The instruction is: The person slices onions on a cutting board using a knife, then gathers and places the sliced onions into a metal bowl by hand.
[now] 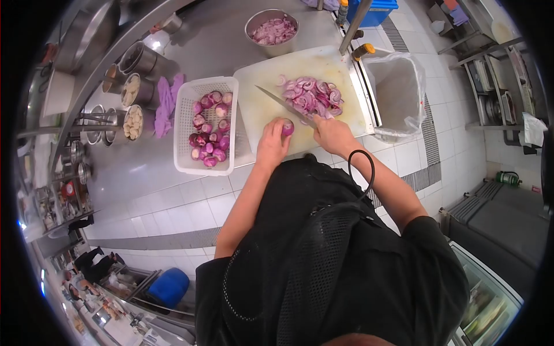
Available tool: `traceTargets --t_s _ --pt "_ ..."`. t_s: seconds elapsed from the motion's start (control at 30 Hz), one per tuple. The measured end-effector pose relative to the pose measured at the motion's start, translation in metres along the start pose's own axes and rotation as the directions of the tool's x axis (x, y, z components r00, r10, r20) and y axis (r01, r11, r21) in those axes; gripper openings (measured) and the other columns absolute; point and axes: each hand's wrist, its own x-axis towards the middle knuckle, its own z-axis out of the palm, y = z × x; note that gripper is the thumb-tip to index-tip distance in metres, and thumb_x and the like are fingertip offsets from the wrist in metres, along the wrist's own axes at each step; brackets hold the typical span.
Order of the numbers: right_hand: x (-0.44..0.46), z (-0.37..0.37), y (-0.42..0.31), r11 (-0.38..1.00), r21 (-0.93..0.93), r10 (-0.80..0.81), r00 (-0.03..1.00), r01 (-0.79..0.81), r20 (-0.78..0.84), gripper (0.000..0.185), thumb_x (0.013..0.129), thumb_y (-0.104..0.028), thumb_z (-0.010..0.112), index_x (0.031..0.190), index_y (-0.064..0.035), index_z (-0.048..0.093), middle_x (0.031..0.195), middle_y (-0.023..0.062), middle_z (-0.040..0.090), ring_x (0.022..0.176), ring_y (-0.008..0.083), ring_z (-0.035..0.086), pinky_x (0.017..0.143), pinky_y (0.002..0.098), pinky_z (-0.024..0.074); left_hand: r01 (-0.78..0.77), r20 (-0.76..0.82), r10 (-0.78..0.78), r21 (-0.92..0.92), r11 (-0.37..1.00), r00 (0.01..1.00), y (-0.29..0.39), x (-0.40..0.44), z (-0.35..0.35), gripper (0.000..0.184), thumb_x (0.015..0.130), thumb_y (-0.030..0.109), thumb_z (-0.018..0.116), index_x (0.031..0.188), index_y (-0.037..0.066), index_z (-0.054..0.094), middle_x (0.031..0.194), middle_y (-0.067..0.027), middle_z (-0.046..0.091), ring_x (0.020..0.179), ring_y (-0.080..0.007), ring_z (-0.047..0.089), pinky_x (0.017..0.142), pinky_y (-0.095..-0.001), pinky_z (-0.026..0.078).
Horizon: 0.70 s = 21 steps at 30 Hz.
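Note:
My left hand [273,141] is closed around a peeled red onion [287,127] near the front edge of a white cutting board [254,86]. In my right hand [333,136] is the handle of a knife [283,104], its long blade pointing up and left across the board. Beyond the knife lies a heap of sliced red onion [316,97]. To the left of the board, a white perforated basket [180,130] holds several peeled red onions. A metal bowl [269,51] behind the board contains more sliced onion.
A bin with a clear liner [398,95] stands just right of the counter. Purple cloths [166,104] and metal containers of pale pieces [133,122] sit left of the basket. A metal post [355,26] rises at the board's far right corner.

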Motion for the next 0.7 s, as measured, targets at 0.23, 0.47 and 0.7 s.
traceTargets --t_s 0.23,0.47,0.7 --pt "-0.027 -0.008 -0.009 0.999 0.029 -0.037 0.999 0.037 0.012 0.021 0.092 -0.014 0.060 0.109 -0.0019 0.061 0.078 0.0232 0.072 0.078 0.0438 0.073 0.072 0.0547 0.0572 0.058 -0.051 -0.059 -0.026 0.998 0.997 0.004 -0.017 -0.001 0.042 0.086 0.000 0.073 0.125 0.003 0.058 0.130 -0.0215 0.057 0.124 -0.0442 0.055 0.104 -0.0485 0.047" --pt "-0.035 -0.018 -0.014 0.998 -0.058 -0.030 0.998 0.033 0.054 0.018 0.091 -0.013 0.060 0.107 -0.0031 0.060 0.077 0.0234 0.072 0.077 0.0426 0.073 0.069 0.0524 0.0578 0.117 0.044 -0.114 -0.078 0.990 0.993 0.016 0.001 0.009 0.042 0.085 -0.002 0.072 0.124 0.001 0.057 0.128 -0.0231 0.055 0.121 -0.0459 0.055 0.103 -0.0484 0.047" --pt "-0.030 -0.023 -0.012 0.996 -0.078 -0.029 0.994 0.037 0.109 0.020 0.091 -0.012 0.059 0.109 -0.0034 0.059 0.079 0.0229 0.072 0.079 0.0423 0.074 0.069 0.0523 0.0579 0.097 -0.004 -0.099 -0.112 0.989 0.995 0.014 0.005 0.018 0.045 0.084 -0.004 0.070 0.126 0.002 0.055 0.127 -0.0206 0.055 0.121 -0.0442 0.055 0.103 -0.0497 0.048"
